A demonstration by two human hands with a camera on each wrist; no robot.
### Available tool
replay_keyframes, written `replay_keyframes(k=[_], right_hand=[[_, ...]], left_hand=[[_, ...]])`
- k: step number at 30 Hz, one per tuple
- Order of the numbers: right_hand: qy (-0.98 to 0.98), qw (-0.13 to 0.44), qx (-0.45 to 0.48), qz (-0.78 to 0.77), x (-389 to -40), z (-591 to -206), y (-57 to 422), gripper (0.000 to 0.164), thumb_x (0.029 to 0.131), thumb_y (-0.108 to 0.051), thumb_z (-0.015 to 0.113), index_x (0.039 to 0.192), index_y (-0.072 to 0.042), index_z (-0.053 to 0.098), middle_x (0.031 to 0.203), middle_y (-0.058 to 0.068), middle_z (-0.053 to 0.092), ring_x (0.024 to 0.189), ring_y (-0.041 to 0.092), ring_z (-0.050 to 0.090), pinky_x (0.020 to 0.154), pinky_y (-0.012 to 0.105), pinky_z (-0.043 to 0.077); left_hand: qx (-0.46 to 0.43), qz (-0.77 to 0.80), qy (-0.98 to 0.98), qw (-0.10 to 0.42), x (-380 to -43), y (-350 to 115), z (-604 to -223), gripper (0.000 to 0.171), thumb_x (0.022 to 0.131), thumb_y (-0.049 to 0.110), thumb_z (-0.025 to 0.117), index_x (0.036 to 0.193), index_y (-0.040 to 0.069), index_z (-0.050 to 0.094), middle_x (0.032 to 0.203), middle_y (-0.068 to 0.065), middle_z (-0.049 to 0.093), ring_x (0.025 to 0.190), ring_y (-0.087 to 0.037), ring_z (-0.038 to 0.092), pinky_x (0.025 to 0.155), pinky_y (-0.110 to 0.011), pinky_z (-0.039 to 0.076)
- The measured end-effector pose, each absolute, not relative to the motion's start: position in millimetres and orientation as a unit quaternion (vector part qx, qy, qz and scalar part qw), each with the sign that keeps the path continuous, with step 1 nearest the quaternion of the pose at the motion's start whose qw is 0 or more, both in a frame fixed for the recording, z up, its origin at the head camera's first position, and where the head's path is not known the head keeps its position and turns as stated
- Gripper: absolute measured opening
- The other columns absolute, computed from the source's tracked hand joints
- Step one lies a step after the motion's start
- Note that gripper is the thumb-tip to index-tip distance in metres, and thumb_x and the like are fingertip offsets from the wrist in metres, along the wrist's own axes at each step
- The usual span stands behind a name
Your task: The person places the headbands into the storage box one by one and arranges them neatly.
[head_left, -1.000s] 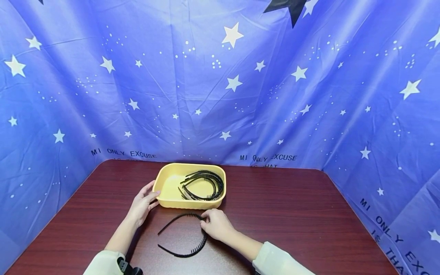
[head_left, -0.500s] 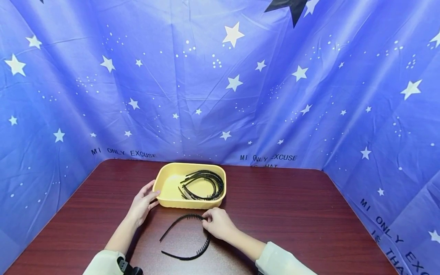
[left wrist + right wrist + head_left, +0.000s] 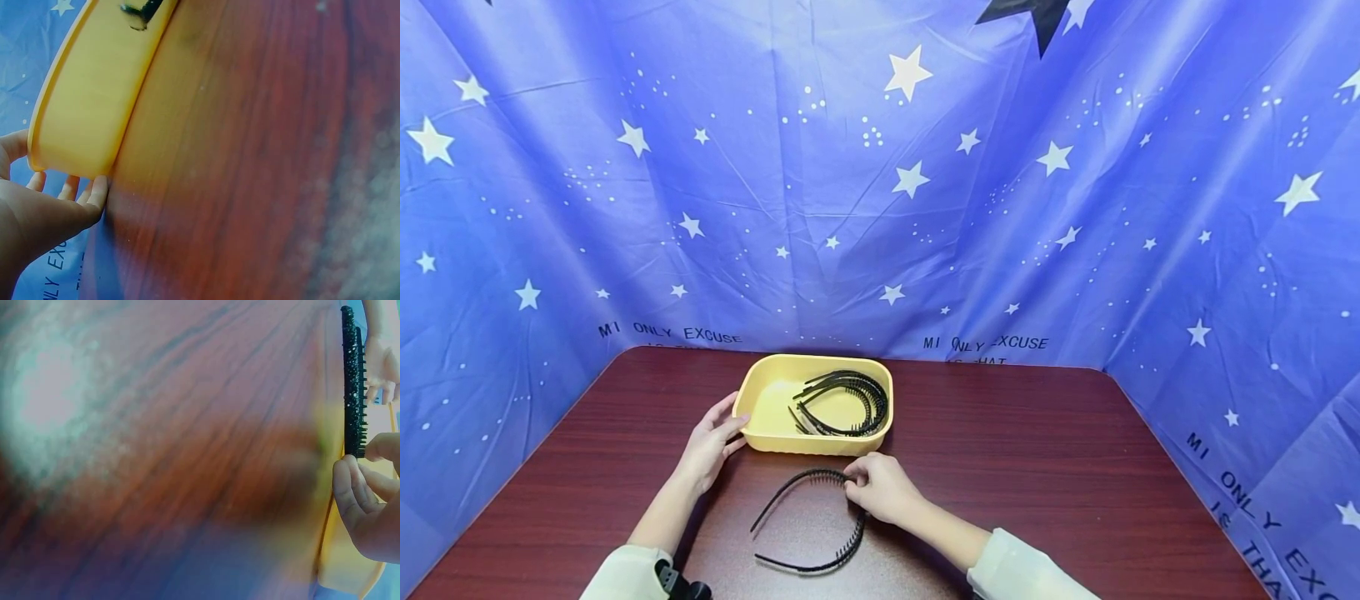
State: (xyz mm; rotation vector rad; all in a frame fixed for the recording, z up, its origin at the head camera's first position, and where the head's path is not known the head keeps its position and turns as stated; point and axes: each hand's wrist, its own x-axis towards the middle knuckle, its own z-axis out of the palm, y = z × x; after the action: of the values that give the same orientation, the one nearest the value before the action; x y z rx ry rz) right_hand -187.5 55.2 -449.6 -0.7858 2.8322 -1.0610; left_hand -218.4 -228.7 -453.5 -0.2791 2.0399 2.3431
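Note:
A black toothed headband (image 3: 852, 546) is pinched at the top of its curve by the thumb and fingers of my right hand (image 3: 886, 492). Its two ends point left. Up close in the right wrist view, the headband (image 3: 351, 387) shows a glittery, bumpy outer face. Behind it stands a shallow yellow plastic box (image 3: 808, 446). Several black headbands (image 3: 878, 404) lie nested in the right half of this box. My left hand (image 3: 709, 446) grips the box's left end, thumb at the rim and fingers against the outer wall, as the left wrist view also shows.
The dark red wood-grain table (image 3: 1015, 450) reaches a blue star-printed curtain (image 3: 820, 183) at the back and both sides. A black strap-like device (image 3: 681, 583) sits at my left wrist by the pale sleeve.
My right hand has shifted slightly right, carrying the headband with it. The headband's free ends have moved right and toward me. My left hand and the box have stayed in place.

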Motion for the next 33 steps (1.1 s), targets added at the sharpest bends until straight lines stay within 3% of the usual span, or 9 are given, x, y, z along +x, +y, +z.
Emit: replay_keyframes(k=[33], right_hand=[[0.895, -0.03, -0.277, -0.35, -188.5, -429.0, 75.9, 0.022, 0.075, -0.007, 0.064, 0.096, -0.004, 0.07, 0.074, 0.0, 0.056, 0.061, -0.002, 0.044, 0.057, 0.016, 0.04]], left_hand=[[-0.086, 0.752, 0.654, 0.012, -219.3, -230.2, -457.2, 0.062, 0.095, 0.012, 0.052, 0.149, 0.011, 0.021, 0.105, 0.008, 0.05, 0.093, 0.001, 0.059, 0.081, -0.02, 0.049]])
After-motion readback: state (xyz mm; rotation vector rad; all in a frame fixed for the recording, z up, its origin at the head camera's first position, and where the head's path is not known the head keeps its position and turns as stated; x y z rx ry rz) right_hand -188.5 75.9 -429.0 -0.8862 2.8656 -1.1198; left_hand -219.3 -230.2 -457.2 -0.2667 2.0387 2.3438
